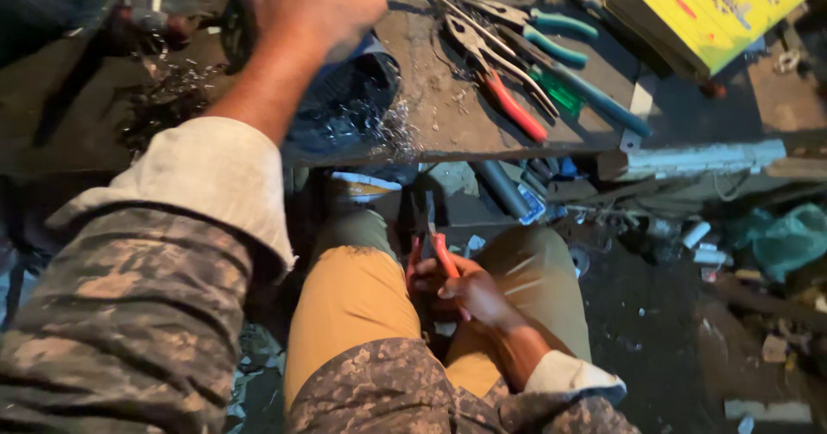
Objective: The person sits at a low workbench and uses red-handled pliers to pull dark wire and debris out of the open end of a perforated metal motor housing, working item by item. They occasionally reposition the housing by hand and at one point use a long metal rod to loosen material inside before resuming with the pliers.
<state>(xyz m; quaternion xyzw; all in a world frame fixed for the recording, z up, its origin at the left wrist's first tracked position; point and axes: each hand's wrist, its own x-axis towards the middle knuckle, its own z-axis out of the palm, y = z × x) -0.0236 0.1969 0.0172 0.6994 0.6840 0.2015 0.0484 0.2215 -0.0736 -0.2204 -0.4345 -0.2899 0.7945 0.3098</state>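
Dim workshop; worn workbench [448,133] above a littered floor. Nearest, over the lap in tan trousers [353,296]: right hand [469,292] closed around red-handled pliers [435,249], jaws pointing up toward the bench's near edge. Farther, at the bench's near-left edge: left hand [301,8] spread and pressing down on a dark round container [349,98]; metal shavings [388,128] glint at its side, contents otherwise not discernible. Mid-bench: pliers and cutters with red and teal handles [517,55]. Far-right corner: yellow flat box [711,8].
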